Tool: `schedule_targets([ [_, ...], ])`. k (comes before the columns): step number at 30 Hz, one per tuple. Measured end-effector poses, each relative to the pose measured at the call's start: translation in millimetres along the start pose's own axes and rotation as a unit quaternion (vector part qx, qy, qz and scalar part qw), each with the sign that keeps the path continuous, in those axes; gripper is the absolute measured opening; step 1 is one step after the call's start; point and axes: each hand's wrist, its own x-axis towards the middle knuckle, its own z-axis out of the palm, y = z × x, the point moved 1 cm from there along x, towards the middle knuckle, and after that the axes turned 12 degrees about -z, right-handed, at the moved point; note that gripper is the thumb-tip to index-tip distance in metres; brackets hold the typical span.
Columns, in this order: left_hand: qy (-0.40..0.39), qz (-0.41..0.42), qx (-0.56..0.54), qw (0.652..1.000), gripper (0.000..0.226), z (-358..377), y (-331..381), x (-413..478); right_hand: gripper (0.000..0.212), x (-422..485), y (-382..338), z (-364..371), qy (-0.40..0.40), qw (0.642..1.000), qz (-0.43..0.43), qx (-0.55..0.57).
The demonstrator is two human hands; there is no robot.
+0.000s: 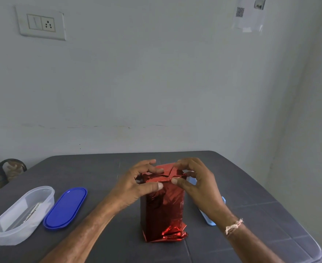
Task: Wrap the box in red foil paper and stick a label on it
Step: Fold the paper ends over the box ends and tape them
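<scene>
one foil-wrapped box (164, 209) upright | left hand (137, 185), right hand (200, 186) grip top edge

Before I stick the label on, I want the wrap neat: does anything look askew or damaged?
The red foil is crumpled and bunched at its bottom, not folded flat. Left hand and right hand pinch creased top flaps.

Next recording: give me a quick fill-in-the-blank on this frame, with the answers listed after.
1. The left hand and right hand pinch the foil at the ____ of the upright box.
2. The lid lying beside the clear container is ____.
3. A thread band is tied round the ____ wrist.
Missing words: top; blue; right.
</scene>
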Motion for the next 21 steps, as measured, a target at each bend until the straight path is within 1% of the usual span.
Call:
schedule_targets([
  [2,-0.001,0.007,0.007,1.000,0.034,0,-1,0,0.041,1,2,0,-0.010,1.000,0.011,-0.008],
  [4,-0.002,0.010,0.013,1.000,0.034,0,-2,0,0.043,2,4,1,-0.019,1.000,0.010,-0.022],
  [9,0.003,0.007,0.036,0.999,0.037,0,-1,2,0.032,6,6,4,-0.049,0.995,-0.053,-0.072],
  [13,0.030,0.021,0.033,0.999,0.035,0,-3,1,0.018,9,8,7,-0.060,0.990,-0.080,-0.100],
  [17,0.053,0.036,0.059,0.996,0.040,2,0,0,0.018,12,13,8,-0.058,0.988,-0.089,-0.109],
  [19,0.054,0.030,0.081,0.995,0.037,1,4,1,0.018,13,16,7,-0.059,0.986,-0.090,-0.129],
  [21,0.052,0.023,0.111,0.992,0.053,-2,10,4,0.018,14,18,7,-0.054,0.982,-0.096,-0.154],
])
